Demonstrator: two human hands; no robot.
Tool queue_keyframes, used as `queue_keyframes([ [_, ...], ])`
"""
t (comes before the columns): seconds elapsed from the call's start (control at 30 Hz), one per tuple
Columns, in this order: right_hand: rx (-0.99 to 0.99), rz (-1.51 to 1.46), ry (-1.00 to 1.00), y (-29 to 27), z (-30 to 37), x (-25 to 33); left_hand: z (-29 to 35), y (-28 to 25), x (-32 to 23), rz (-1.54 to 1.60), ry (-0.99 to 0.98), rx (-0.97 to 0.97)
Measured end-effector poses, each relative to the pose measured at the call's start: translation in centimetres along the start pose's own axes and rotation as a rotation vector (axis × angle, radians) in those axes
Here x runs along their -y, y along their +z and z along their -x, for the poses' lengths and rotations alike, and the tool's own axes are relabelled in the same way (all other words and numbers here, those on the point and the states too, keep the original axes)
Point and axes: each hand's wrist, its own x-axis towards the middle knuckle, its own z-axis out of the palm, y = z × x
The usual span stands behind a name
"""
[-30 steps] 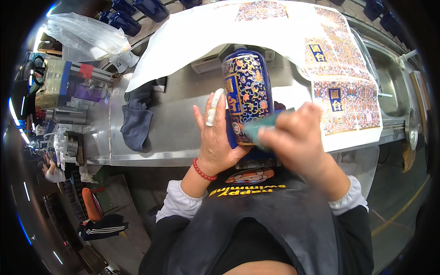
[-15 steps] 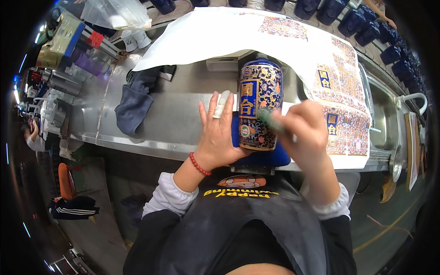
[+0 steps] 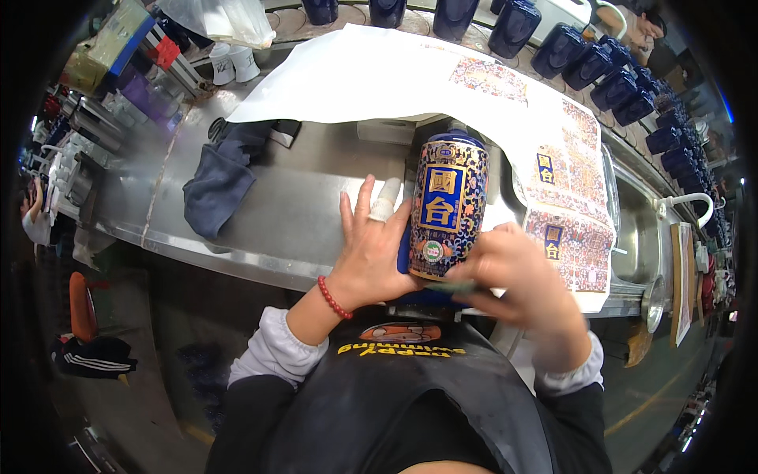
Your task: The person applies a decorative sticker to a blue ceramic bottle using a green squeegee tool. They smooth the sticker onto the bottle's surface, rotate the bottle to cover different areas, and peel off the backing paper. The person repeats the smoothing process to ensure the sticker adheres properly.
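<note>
A dark blue bottle (image 3: 466,197) covered in a colourful floral pattern, with a blue and gold label panel, lies with its neck away from me. Under it shows a blue pad (image 3: 403,254). My left hand (image 3: 369,257), one finger wrapped in white, rests against the bottle's lower left side with fingers spread; its thumb is partly hidden at the base. Motion blurs my right hand (image 3: 525,278), which is closed at the bottle's lower right edge on a thin green piece (image 3: 454,287). That piece is too smeared to tell its kind.
White paper (image 3: 332,87) arches over the bottle's far end. Printed decal sheets (image 3: 564,237) lie at the right, before a metal sink (image 3: 638,229) with a white tap (image 3: 695,199). A dark cloth (image 3: 217,193) lies left on the steel bench (image 3: 304,193). Several blue bottles (image 3: 513,28) line the back.
My right hand and the green piece have moved down from the bottle's middle right side to its lower edge. The bottle has turned slightly, bringing its label panel more toward the middle.
</note>
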Motion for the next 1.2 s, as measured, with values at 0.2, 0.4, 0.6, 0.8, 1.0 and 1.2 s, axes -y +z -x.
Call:
queue_keyframes([
  [0.2, -0.409, 0.464, 0.050, -0.3, -2.1, -1.3, -0.7, -1.5, -0.4, -0.001, 0.071, -0.012],
  [0.4, -0.539, 0.238, 0.263, 0.5, 0.0, -1.2, -0.3, -1.3, -0.9, -0.042, 0.089, -0.157],
  [0.6, -0.081, -0.056, -0.044, 1.6, 1.7, -1.1, -0.4, -0.4, -0.2, 0.071, 0.043, 0.009],
  [0.8, -0.867, -0.852, 0.822, 3.6, 4.0, -5.2, 0.0, -0.7, -0.8, 0.008, 0.068, -0.034],
  [1.0, -0.780, -0.716, 0.712, 3.9, 2.6, -5.8, 0.0, -1.1, -1.0, 0.016, 0.095, -0.098],
  [1.2, -0.689, -0.386, 0.760, 2.5, -0.6, -5.1, -0.5, -1.8, -2.0, -0.036, 0.125, -0.134],
])
